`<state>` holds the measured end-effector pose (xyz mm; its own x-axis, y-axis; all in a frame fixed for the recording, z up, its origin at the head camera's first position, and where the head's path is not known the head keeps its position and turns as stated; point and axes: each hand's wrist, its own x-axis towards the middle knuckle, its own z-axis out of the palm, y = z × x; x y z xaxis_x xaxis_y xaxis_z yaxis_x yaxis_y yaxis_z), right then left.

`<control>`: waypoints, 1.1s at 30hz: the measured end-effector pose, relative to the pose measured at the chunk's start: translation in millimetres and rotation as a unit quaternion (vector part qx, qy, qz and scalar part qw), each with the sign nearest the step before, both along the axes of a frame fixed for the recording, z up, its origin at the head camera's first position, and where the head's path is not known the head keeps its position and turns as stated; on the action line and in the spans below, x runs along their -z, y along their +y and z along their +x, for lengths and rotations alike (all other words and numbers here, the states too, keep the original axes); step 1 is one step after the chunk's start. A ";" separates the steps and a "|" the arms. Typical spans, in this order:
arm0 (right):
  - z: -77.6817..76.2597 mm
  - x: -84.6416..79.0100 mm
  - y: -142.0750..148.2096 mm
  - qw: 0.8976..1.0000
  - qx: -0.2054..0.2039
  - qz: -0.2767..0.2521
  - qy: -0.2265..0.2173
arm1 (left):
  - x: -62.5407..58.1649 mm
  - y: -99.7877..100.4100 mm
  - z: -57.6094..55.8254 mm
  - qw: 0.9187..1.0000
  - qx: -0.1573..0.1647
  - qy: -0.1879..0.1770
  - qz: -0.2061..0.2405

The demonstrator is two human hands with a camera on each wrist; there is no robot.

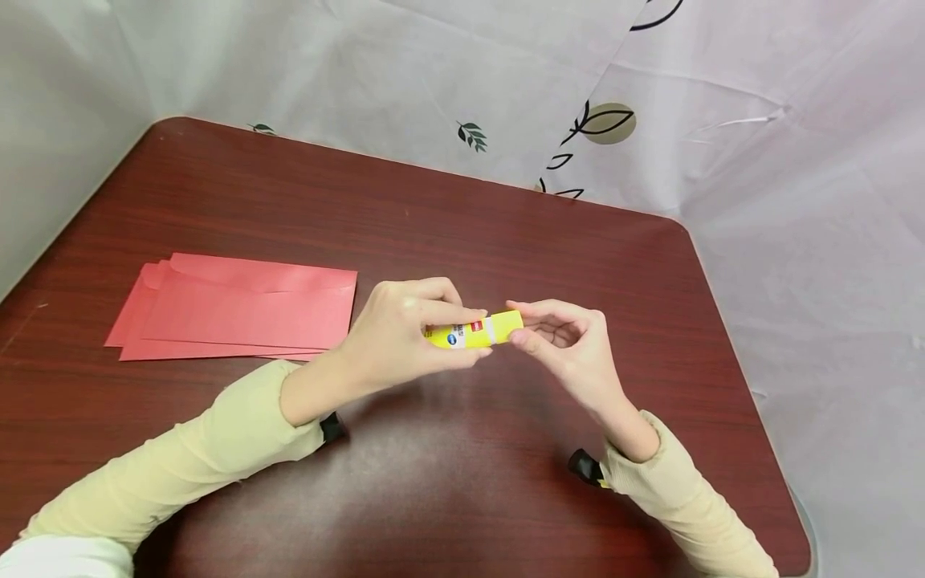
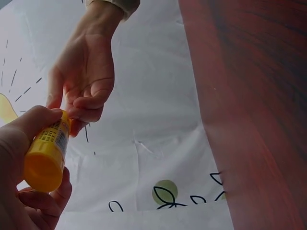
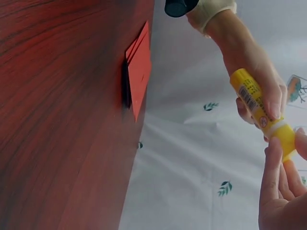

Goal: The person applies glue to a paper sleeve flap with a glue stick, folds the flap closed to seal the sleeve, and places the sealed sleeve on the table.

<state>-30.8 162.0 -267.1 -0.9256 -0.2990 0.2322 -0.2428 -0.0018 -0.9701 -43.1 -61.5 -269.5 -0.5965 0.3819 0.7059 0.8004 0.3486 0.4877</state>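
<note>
A yellow glue stick (image 1: 457, 335) lies nearly level between the two hands, above the table. My left hand (image 1: 397, 325) grips its labelled body, with the thumb along one side and the fingers along the other. At the stick's right end, my right hand (image 1: 581, 353) pinches the yellow cap (image 3: 286, 140) between thumb and fingertips. A white band shows between the label and the cap. The round base of the glue stick (image 2: 44, 168) faces the left wrist camera. Part of the body is hidden behind the left fingers.
Several red envelopes (image 1: 253, 301) lie in a loose, fanned stack on the left of the dark red-brown table (image 1: 462, 498). A pale sheet (image 1: 347, 80) with leaf prints hangs behind and beside the table. Black wrist cameras stick out below both cuffs.
</note>
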 end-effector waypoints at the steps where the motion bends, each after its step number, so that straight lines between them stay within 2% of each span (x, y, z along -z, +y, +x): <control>1: 0.3 0.8 0.3 1.000 0.000 0.000 -0.002 | 0.8 0.5 0.1 1.000 0.002 0.002 0.000; 7: 1.4 5.5 2.5 1.000 -0.002 0.012 -0.010 | 6.8 3.2 -0.5 1.000 0.008 0.018 -0.007; 12: -1.4 1.2 5.5 0.999 0.011 0.052 0.004 | 12.5 7.5 -2.2 1.000 -0.006 0.016 -0.014; 17: -7.5 -3.7 11.1 0.994 0.033 0.098 0.027 | 17.4 12.0 -5.1 0.999 -0.012 -0.004 -0.041; 21: -10.6 -2.4 14.1 0.990 0.042 0.126 0.039 | 21.1 13.9 -6.6 0.998 0.000 -0.022 -0.064; 24: -12.9 -1.8 16.9 0.986 0.051 0.152 0.053 | 24.0 13.7 -5.3 0.993 0.015 -0.071 -0.096; 26: -15.4 -1.6 20.5 0.979 0.065 0.179 0.077 | 24.9 13.2 -4.1 0.984 0.014 -0.118 -0.129; 28: -18.9 0.1 26.1 0.966 0.084 0.219 0.110 | 24.7 11.9 -3.5 0.973 0.002 -0.164 -0.165; 31: -26.2 4.9 38.3 0.934 0.119 0.297 0.159 | 24.7 7.9 -4.4 0.958 -0.026 -0.203 -0.203; 33: -31.1 9.9 47.9 0.906 0.145 0.356 0.180 | 26.3 3.7 -5.6 0.952 -0.042 -0.213 -0.213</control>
<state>-61.9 209.9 -277.0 -0.8915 -0.2480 0.3791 -0.4341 0.7069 -0.5584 -48.7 -57.9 -295.8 -0.8359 0.5172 0.1839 0.5211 0.6424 0.5619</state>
